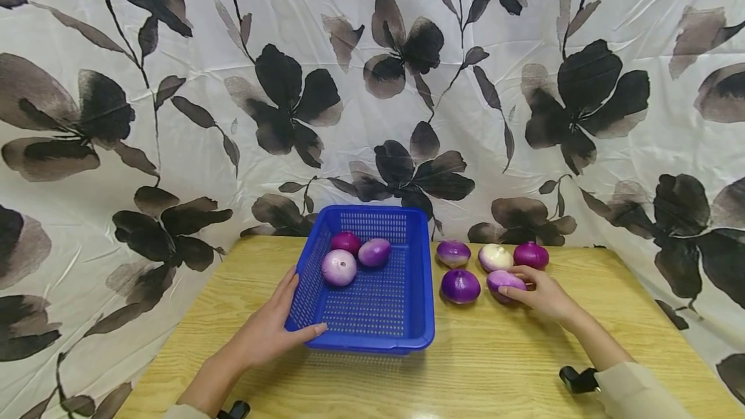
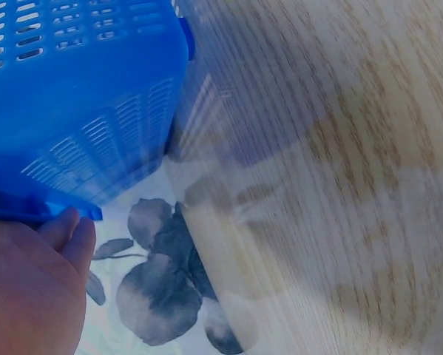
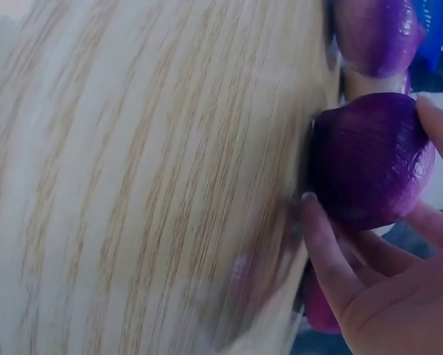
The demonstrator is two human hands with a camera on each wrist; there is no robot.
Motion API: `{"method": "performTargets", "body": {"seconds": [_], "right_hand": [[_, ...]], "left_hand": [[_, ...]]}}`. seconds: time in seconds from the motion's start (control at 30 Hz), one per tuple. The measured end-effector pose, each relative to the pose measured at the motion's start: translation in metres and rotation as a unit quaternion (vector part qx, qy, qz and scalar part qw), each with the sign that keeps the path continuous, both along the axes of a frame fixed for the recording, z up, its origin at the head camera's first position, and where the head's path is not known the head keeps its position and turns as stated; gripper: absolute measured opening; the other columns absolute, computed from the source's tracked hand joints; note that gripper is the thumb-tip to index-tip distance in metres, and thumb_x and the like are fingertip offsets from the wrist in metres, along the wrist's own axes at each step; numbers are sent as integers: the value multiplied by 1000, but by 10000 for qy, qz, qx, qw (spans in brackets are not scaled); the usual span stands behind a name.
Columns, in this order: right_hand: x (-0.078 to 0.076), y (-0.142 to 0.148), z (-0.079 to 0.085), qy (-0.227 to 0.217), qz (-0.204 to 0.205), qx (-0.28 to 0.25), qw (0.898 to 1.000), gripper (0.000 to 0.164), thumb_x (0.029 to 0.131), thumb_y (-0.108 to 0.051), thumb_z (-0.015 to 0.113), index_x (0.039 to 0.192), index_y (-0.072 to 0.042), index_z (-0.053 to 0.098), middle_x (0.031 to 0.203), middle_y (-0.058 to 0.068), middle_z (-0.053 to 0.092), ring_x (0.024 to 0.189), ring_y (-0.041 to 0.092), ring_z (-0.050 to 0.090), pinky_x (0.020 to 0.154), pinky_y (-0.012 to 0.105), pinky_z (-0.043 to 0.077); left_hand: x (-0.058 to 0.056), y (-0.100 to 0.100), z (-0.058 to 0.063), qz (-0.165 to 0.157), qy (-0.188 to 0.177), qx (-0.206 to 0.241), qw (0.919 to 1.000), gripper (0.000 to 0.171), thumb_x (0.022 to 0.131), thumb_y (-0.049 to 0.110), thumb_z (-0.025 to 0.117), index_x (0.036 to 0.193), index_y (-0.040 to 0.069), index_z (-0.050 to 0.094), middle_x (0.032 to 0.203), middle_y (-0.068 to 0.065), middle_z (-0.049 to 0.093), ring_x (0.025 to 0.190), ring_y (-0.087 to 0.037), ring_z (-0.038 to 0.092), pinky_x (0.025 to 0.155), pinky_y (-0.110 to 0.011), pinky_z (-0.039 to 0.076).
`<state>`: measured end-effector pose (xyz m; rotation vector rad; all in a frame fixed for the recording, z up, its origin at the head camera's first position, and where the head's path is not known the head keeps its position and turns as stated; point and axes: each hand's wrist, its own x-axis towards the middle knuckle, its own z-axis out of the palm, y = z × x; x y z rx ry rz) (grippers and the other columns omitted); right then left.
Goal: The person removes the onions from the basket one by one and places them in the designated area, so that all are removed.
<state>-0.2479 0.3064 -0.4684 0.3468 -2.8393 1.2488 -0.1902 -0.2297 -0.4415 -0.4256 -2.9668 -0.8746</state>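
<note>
A blue plastic basket [image 1: 420,277] stands on the table with three red onions inside, including a paler onion [image 1: 339,268]. My left hand [image 1: 262,325] rests on its near left corner, the thumb over the front rim and the straight fingers along the left side. In the left wrist view, fingertips touch the basket's rim [image 2: 29,211]. Right of the basket, my right hand [image 1: 544,295] grips a red onion [image 1: 502,282] between thumb and fingers. The right wrist view shows this purple onion [image 3: 373,163] low at the table surface.
Close around the gripped onion sit a dark purple onion [image 1: 461,286], another purple onion [image 1: 453,253], a whitish peeled onion [image 1: 495,257] and a deep magenta onion [image 1: 531,255]. Behind the wooden table [image 1: 495,367] hangs a floral cloth [image 1: 372,115].
</note>
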Motion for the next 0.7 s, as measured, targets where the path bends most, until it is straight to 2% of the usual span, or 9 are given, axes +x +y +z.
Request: {"method": "performTargets", "body": {"seconds": [0.2, 0.5, 0.7], "right_hand": [[3, 0, -2, -297, 34, -142, 9995, 63, 96, -31, 73, 141, 7, 50, 130, 31, 60, 116, 43, 62, 78, 36, 57], [4, 1, -3, -280, 65, -123, 9995, 65, 96, -31, 73, 142, 7, 48, 136, 33, 56, 120, 49, 58, 86, 46, 59], [3, 2, -3, -317, 65, -175, 9993, 66, 96, -31, 74, 143, 7, 47, 138, 34, 54, 121, 50, 58, 83, 45, 59]], "left_hand": [[0, 1, 0, 26, -37, 9, 10000, 122, 82, 77, 66, 165, 9, 9, 172, -11, 3, 151, -46, 26, 111, -70, 33], [-1, 0, -4, 44, -11, 7, 10000, 122, 81, 77, 67, 165, 9, 10, 172, -10, 4, 151, -46, 26, 110, -70, 33], [-3, 0, -5, 51, 7, -6, 10000, 122, 81, 78, 66, 165, 10, 9, 172, -9, 3, 151, -46, 26, 110, -71, 33]]}}
